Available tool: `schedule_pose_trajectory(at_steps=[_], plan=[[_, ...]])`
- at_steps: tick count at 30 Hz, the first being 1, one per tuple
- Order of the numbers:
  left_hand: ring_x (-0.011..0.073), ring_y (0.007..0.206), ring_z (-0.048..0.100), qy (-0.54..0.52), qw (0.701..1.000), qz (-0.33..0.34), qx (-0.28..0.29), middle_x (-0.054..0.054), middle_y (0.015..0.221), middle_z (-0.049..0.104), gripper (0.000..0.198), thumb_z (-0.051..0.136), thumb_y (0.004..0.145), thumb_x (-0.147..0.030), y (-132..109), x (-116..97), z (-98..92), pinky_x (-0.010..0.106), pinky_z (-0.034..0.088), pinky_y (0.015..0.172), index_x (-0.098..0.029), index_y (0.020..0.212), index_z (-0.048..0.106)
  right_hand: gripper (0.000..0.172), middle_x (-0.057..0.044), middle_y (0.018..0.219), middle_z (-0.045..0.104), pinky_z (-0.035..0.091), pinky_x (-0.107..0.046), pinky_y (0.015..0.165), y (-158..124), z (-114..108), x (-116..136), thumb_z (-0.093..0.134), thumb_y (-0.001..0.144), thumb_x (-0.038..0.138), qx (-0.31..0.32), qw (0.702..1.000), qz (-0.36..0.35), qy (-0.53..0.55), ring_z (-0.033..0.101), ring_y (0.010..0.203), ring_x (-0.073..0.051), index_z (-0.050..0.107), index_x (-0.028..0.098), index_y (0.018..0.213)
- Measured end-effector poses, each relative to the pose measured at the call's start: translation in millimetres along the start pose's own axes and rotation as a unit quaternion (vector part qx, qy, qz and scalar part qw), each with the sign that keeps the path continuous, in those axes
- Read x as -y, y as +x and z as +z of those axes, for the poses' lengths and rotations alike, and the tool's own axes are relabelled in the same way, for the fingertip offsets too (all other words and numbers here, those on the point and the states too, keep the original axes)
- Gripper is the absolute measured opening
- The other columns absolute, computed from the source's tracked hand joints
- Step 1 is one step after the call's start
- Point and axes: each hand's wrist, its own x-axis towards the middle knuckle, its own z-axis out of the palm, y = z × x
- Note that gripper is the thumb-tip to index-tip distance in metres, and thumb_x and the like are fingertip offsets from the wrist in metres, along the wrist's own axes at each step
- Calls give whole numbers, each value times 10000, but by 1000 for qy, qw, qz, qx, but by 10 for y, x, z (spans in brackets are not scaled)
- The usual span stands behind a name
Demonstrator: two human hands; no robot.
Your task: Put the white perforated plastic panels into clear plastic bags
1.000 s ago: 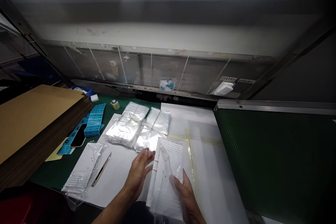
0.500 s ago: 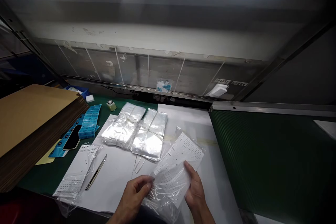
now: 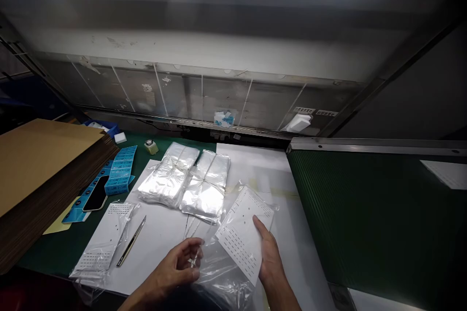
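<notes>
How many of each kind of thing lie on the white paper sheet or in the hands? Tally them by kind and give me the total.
White perforated cards in clear plastic bags: 2
Tied bundles of clear plastic bags: 2
Slim metal craft knife: 1
Total: 5

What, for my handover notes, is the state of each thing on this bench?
Left hand: curled, pinching the clear plastic bag.
Right hand: resting on the perforated white sheet inside that bag.
Second bagged sheet: lying flat on white paper.
Two bundles of clear bags: tied, side by side.
Utility knife: lying on the paper.
Phone: screen dark, on blue labels.
Cardboard sheets: stacked flat.
</notes>
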Motion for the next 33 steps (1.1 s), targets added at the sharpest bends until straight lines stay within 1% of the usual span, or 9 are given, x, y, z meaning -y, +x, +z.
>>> schedule_pose_trajectory(at_steps=[3,5,8,11,16,20,25,30,33], plan=[[228,868,516,165,964,37,-203,79,1000,556,455,650,719,-507,-76,-160,15,351,400,795,-197,1033,540,651,-55,977,706,555,-413,736,-5,39,13,734,679,380,-77,990,-108,-46,659,879,-283,483,208,1254],[202,740,535,187,950,68,-241,55,824,578,352,553,795,-520,-110,-222,134,330,427,706,-190,919,558,675,-25,1041,687,539,-368,769,-16,81,13,734,682,368,-92,976,-180,-85,648,907,-254,455,253,1286],[198,615,586,46,996,4,-74,78,802,612,446,494,806,-579,-78,-158,431,280,416,488,-165,967,538,671,-5,1052,680,493,-316,812,-54,182,-18,727,686,365,-108,950,-252,-152,621,948,-230,461,258,1293],[276,789,643,-101,989,-108,31,185,1039,590,636,568,726,-640,46,16,699,326,490,568,-128,1092,478,658,-10,1034,675,441,-292,844,-105,282,-101,721,689,368,-145,909,-314,-232,599,961,-227,474,244,1286],[377,1146,450,-251,950,-187,-13,232,1391,250,846,634,657,-645,288,199,837,496,500,811,-145,1253,304,660,-72,1059,638,458,-338,809,-157,286,-212,671,714,446,-188,864,-348,-311,587,958,-261,458,180,1278],[358,1167,410,-161,969,-165,-89,182,1415,221,945,700,646,-560,469,288,871,476,529,744,-222,1345,159,645,-81,1108,612,453,-366,851,-196,189,-94,665,728,434,-224,853,-374,-287,572,1014,-266,453,187,1285],[224,722,572,-152,972,-178,26,127,866,586,548,730,637,-452,675,425,1053,329,492,547,-104,1009,529,640,-75,1173,593,469,-429,871,-356,-61,233,660,734,438,-284,863,-362,-207,576,1030,-278,447,215,1295],[136,528,481,-89,990,-104,39,4,576,482,389,694,667,-490,788,427,1280,253,391,491,-123,721,575,710,-80,1221,577,413,-467,970,-753,-500,526,719,686,380,-415,785,-416,-197,540,1099,-296,442,188,1312],[140,576,466,-6,998,-35,46,9,607,496,368,621,737,-501,873,370,1443,242,366,515,-134,734,602,730,-67,1292,532,408,-448,994,-1017,-703,600,704,712,359,-407,788,-437,-149,526,1135,-278,383,221,1353]])
